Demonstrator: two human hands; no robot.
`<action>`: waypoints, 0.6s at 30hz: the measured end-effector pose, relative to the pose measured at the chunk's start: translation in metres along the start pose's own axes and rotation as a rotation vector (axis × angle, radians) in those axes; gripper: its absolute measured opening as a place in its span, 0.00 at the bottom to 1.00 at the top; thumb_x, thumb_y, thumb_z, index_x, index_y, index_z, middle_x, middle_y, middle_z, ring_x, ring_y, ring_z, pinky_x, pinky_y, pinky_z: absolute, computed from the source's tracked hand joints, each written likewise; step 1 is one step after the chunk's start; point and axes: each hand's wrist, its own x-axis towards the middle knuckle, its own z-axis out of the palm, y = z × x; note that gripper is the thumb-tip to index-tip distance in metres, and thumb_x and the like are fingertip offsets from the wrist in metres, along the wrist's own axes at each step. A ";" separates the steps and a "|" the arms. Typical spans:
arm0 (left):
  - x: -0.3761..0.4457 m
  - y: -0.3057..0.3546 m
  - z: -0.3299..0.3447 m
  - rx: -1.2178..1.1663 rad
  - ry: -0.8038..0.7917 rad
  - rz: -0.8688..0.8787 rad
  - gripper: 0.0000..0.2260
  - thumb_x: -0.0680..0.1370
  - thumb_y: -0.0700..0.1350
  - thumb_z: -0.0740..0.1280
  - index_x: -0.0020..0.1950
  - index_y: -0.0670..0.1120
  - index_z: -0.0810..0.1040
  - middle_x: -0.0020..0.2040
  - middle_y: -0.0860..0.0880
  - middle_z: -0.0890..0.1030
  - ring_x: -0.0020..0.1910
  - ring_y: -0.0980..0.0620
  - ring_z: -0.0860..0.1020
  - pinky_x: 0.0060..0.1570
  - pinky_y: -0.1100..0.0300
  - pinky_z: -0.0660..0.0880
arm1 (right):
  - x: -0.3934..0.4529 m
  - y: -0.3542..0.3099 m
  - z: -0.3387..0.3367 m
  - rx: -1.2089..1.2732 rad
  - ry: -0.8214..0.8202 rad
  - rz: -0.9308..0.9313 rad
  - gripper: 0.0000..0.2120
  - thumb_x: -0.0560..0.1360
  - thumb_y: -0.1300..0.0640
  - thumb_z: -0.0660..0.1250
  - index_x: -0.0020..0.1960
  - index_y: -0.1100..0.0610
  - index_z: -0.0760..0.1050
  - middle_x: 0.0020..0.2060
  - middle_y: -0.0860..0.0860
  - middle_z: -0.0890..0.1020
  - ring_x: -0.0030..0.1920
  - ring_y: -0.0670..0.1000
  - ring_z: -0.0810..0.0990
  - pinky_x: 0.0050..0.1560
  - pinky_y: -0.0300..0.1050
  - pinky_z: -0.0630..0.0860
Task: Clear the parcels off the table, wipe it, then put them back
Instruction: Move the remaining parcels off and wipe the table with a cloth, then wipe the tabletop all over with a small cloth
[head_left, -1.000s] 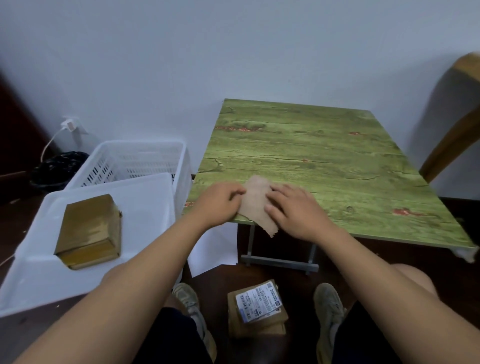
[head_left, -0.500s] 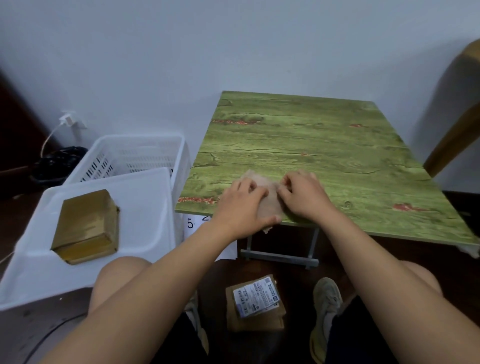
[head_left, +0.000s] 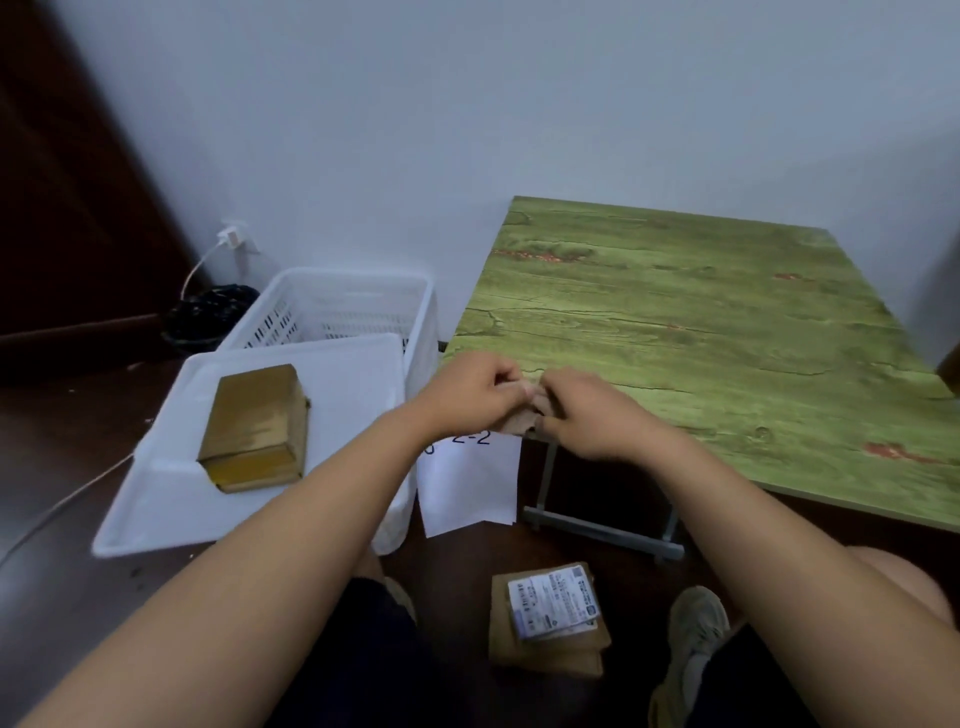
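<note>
Plainly the clearing step is done: the green table (head_left: 701, 332) carries no parcels, though its right side runs out of frame, so that part cannot be checked. To its left, the white bin lid (head_left: 171, 499) bears one tape-wrapped parcel (head_left: 257, 426), sitting in front of the white basket (head_left: 332, 306), whose inside is mostly hidden. A second, labelled parcel (head_left: 550, 618) lies on the floor between the person's feet; it looks like more than one stacked, but I cannot tell.

Wiping seems just finished or still in hand. Both hands meet at the table's near-left edge, the left hand (head_left: 472, 395) and right hand (head_left: 587, 415) curled closed around a small tan cloth (head_left: 519, 422), apparently bunching or folding it. Most of the cloth is covered by the fingers (head_left: 553, 387).

Left to do, by my judgement: set the cloth aside and return the parcels to the tabletop.
</note>
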 end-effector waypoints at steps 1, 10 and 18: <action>-0.009 -0.004 -0.012 -0.110 0.004 -0.037 0.11 0.78 0.46 0.68 0.37 0.42 0.77 0.33 0.49 0.76 0.33 0.54 0.72 0.35 0.59 0.68 | 0.007 -0.012 -0.002 0.054 -0.001 -0.016 0.09 0.76 0.54 0.66 0.46 0.53 0.65 0.44 0.51 0.72 0.48 0.56 0.74 0.41 0.46 0.62; -0.073 -0.134 -0.090 -0.483 0.475 -0.760 0.08 0.77 0.41 0.61 0.48 0.41 0.79 0.38 0.43 0.80 0.31 0.50 0.75 0.33 0.61 0.71 | 0.082 -0.141 0.029 0.435 -0.093 -0.072 0.04 0.73 0.60 0.60 0.47 0.54 0.68 0.37 0.56 0.83 0.32 0.58 0.82 0.33 0.51 0.78; -0.115 -0.220 -0.058 -0.384 -0.055 -0.952 0.14 0.78 0.46 0.62 0.62 0.46 0.76 0.59 0.46 0.78 0.59 0.47 0.75 0.58 0.52 0.73 | 0.122 -0.171 0.146 0.810 -0.394 0.163 0.10 0.78 0.60 0.60 0.39 0.61 0.71 0.29 0.55 0.77 0.30 0.53 0.75 0.34 0.47 0.73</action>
